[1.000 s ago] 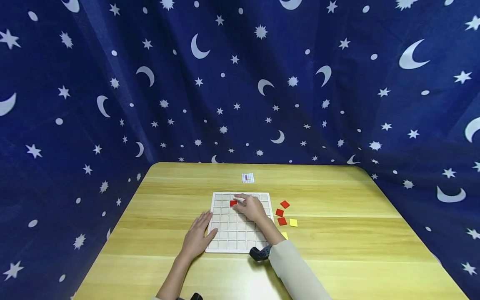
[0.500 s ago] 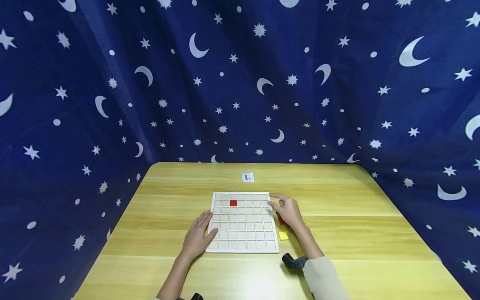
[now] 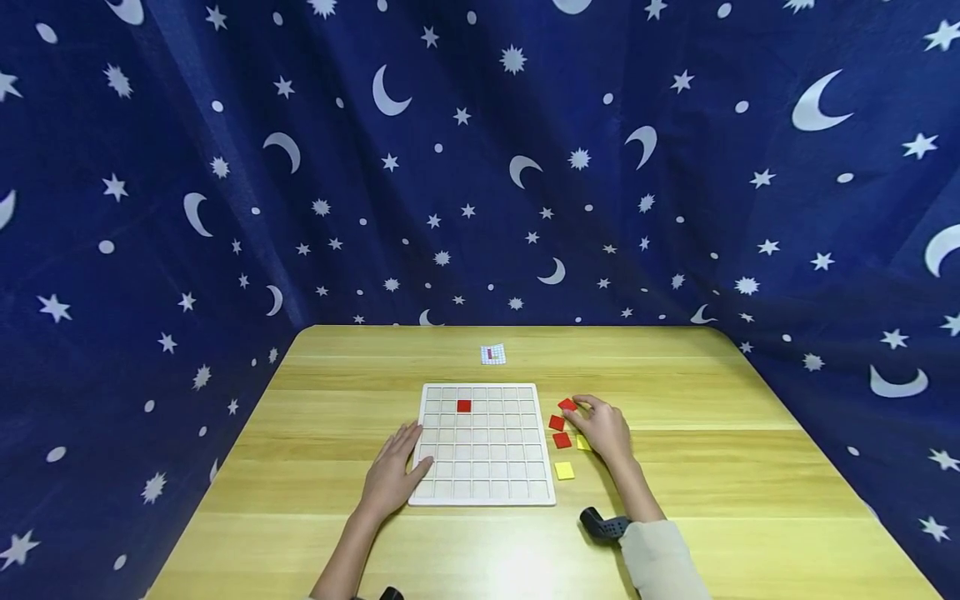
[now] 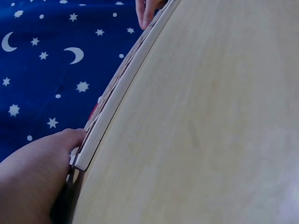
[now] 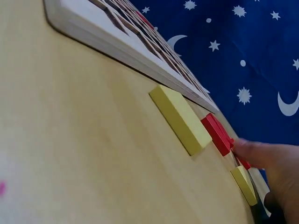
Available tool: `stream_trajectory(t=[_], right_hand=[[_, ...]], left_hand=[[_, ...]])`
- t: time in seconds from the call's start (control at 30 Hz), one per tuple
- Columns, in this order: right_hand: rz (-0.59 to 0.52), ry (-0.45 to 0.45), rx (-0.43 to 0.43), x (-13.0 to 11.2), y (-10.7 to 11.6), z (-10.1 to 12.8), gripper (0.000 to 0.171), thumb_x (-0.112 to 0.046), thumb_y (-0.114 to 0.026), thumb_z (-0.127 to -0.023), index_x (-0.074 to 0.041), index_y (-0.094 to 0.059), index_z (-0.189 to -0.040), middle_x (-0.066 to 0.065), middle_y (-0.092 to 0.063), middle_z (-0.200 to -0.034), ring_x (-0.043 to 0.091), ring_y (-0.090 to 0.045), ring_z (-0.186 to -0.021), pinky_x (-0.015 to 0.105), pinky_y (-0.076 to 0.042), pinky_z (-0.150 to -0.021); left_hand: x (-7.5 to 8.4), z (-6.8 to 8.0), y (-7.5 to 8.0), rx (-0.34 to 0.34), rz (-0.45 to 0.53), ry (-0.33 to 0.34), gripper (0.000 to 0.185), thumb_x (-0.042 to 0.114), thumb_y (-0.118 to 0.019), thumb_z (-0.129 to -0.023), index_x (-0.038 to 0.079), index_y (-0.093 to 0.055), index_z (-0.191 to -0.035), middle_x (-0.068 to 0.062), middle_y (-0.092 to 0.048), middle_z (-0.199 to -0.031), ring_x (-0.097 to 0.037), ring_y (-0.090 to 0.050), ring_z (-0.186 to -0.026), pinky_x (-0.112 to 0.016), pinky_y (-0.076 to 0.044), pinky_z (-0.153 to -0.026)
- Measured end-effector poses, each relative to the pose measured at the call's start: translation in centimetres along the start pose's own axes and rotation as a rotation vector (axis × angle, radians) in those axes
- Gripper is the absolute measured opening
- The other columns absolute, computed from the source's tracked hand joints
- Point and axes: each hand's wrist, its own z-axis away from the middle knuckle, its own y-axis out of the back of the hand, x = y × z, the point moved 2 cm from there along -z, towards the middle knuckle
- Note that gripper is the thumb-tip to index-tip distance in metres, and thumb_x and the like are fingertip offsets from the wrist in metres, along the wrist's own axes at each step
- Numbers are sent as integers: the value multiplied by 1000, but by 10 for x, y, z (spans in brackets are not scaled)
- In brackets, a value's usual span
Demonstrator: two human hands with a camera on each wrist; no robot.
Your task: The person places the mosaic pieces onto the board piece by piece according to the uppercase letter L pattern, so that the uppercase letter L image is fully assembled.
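My left hand [image 3: 390,475] rests flat along the left edge of a white grid board [image 3: 483,502], its thumb over the rim; the left wrist view shows that thumb [image 4: 72,136] at the board's corner. One red square tile [image 3: 464,406] sits in a cell of the second row from the far side. Right of the board, my right hand [image 3: 609,431] has thumb and index finger at opposite edges of the farthest loose red tile [image 3: 567,405], pinching it low at the table. Two more red tiles [image 3: 557,422] [image 3: 562,440] lie just beside the board.
Nearer me lies a yellow tile [image 3: 565,471]; another yellow tile [image 3: 582,443] is partly hidden by the right hand. A small card [image 3: 492,355] printed with a coloured grid lies beyond the board on the wooden table [image 3: 360,358]. A blue star-patterned curtain [image 3: 480,167] hangs behind.
My right hand has left the red tile in its board cell, moved right past the board's edge and come down at the farthest loose red tile. The left hand has stayed in place.
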Motion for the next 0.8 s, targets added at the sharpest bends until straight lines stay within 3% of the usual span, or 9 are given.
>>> stream_trajectory(t=[0.17, 0.47, 0.63, 0.8], right_hand=[[39, -28, -8, 5, 0, -2, 38, -35, -71, -81, -7, -69, -106, -4, -40, -45, 12, -33, -45, 28, -32, -40], [-37, 35, 2, 3, -3, -8, 33, -28, -69, -83, -6, -67, -108, -6, -32, -44, 8, -24, -41, 23, -23, -38], [-134, 123, 8, -23, -11, -7, 31, -24, -70, -83, -6, -67, -109, -8, -27, -44, 4, -18, -39, 19, -18, -36], [-156, 232, -31, -57, -29, 0, 27, -23, -70, -83, -9, -68, -107, -12, -24, -45, -1, -15, -40, 18, -17, -37]], left_hand=[[2, 0, 1, -4, 11, 4, 61, 36, -60, -88, 3, -43, -137, -10, -38, -143, -28, -28, -134, -40, -17, -112], [3, 0, 2, -2, 6, 4, 60, 35, -61, -88, 3, -44, -137, -9, -39, -143, -27, -28, -134, -39, -18, -112], [2, -1, 3, -4, 0, 3, 60, 35, -61, -88, 4, -44, -137, -9, -39, -143, -26, -28, -134, -38, -18, -112], [1, 0, 4, -9, 3, 5, 60, 36, -60, -89, 4, -43, -137, -8, -38, -143, -26, -28, -134, -38, -17, -112]])
